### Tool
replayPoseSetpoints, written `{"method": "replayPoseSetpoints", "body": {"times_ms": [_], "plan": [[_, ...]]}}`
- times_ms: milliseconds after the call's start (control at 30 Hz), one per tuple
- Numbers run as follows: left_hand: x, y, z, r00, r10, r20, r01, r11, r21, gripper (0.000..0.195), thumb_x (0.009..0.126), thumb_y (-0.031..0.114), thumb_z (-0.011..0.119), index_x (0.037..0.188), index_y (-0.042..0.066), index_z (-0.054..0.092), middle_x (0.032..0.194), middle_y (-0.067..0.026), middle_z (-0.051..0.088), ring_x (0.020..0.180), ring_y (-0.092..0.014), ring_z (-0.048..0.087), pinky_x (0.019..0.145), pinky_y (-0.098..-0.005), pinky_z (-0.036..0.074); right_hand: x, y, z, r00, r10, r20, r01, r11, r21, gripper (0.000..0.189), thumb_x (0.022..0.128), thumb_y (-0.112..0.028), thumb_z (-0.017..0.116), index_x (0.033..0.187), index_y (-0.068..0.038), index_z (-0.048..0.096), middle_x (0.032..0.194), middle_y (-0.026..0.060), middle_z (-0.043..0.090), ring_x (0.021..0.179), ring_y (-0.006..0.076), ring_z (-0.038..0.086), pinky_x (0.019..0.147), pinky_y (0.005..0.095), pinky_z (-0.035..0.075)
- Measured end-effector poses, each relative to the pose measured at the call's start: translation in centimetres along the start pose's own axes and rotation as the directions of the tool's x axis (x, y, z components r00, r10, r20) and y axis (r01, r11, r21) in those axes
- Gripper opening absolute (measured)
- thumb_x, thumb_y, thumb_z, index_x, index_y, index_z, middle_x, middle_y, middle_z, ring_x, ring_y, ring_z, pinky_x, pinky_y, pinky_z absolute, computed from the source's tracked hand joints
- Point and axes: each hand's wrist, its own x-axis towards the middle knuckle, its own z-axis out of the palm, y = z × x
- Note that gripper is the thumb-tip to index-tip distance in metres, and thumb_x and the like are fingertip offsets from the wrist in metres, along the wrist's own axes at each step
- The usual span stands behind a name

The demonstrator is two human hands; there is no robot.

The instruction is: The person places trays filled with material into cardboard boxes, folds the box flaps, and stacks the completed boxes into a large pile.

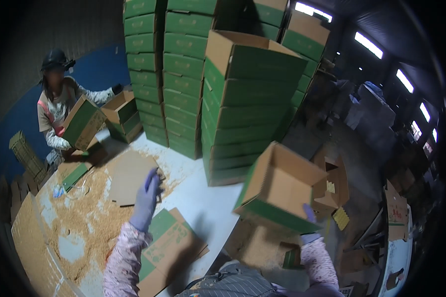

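Note:
My right hand (311,224), in a purple glove, grips the near right edge of an open-topped green and brown cardboard box (288,182). The box hangs tilted beyond the table's right edge, its inside bare. My left hand (146,202), gloved alike, reaches over the table at the right edge of a pile of plain cardboard sheets (130,178). Its fingers are seen edge-on, so whether they touch the sheets is unclear. Closer to me, flattened green and brown printed cartons (171,245) lie on the white table (187,182).
Tall stacks of green boxes (184,74) rise at the back, one stack (245,122) close ahead. A person (65,107) at the far left handles another box (84,124). Sawdust-like material (85,226) covers the table's left part. An open carton (334,182) stands right of my box.

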Motion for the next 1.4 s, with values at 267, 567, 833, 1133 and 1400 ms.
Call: {"method": "replayPoseSetpoints", "body": {"times_ms": [267, 567, 833, 1133, 1400], "plan": [[20.3, 19.5, 12.9, 0.824, 0.38, 0.42, -0.552, 0.378, 0.743, 0.11, 0.061, -0.008, 0.074, 0.148, 0.014, 0.012, 0.096, -0.0192, 0.057, 0.092, -0.03, 0.057, 0.082, -0.0396, 0.048, 14.5, -35.4, 0.1, 0.824, -0.562, 0.074, 0.55, 0.824, 0.132, 0.053, 0.096, -0.037, 0.045, 0.137, -0.004, 0.039, 0.13, 0.0149, 0.05, 0.116, 0.0258, 0.051, 0.099, 0.0379, 0.043], [24.2, 16.4, 18.0, 0.688, 0.569, 0.451, -0.718, 0.623, 0.311, 0.033, 0.082, 0.0, 0.059, 0.114, -0.001, 0.057, 0.102, -0.0102, 0.064, 0.091, -0.021, 0.063, 0.075, -0.03, 0.051, 24.3, -43.3, 30.3, 0.815, -0.159, 0.558, 0.436, 0.801, -0.41, 0.053, 0.098, -0.039, 0.041, 0.139, -0.005, 0.037, 0.134, 0.0144, 0.047, 0.12, 0.0256, 0.047, 0.103, 0.0385, 0.04], [20.1, 14.1, 16.0, 0.968, 0.223, -0.116, -0.222, 0.975, 0.019, 0.055, 0.098, 0.037, 0.034, 0.14, 0.003, 0.027, 0.139, -0.0166, 0.027, 0.127, -0.025, 0.028, 0.104, -0.0328, 0.025, 29.9, -28.5, 33.4, 0.859, -0.147, 0.491, 0.111, 0.989, 0.102, 0.054, 0.099, -0.04, 0.037, 0.14, -0.005, 0.036, 0.137, 0.014, 0.043, 0.124, 0.0255, 0.044, 0.106, 0.039, 0.036], [-21.4, -18.2, -6.6, 0.874, -0.131, -0.468, 0.478, 0.055, 0.877, 0.081, 0.087, 0.053, 0.05, 0.138, -0.007, 0.03, 0.14, -0.0295, 0.032, 0.132, -0.043, 0.028, 0.11, -0.0521, 0.018, 19.2, 12.0, 8.3, 0.619, -0.031, 0.785, 0.784, 0.09, -0.615, 0.034, 0.095, -0.012, 0.043, 0.126, 0.001, 0.051, 0.128, 0.0191, 0.051, 0.119, 0.0302, 0.048, 0.104, 0.0359, 0.035], [-32.1, -19.7, 1.5, 0.828, -0.368, -0.423, 0.504, 0.158, 0.849, 0.098, 0.075, 0.055, 0.063, 0.139, -0.007, 0.024, 0.144, -0.0308, 0.023, 0.135, -0.047, 0.017, 0.111, -0.0565, 0.007, -2.4, 28.5, 21.4, 0.718, 0.152, 0.679, 0.695, -0.12, -0.708, 0.049, 0.082, -0.034, 0.062, 0.121, -0.005, 0.053, 0.128, 0.0242, 0.047, 0.116, 0.0381, 0.046, 0.096, 0.0458, 0.038]]}}
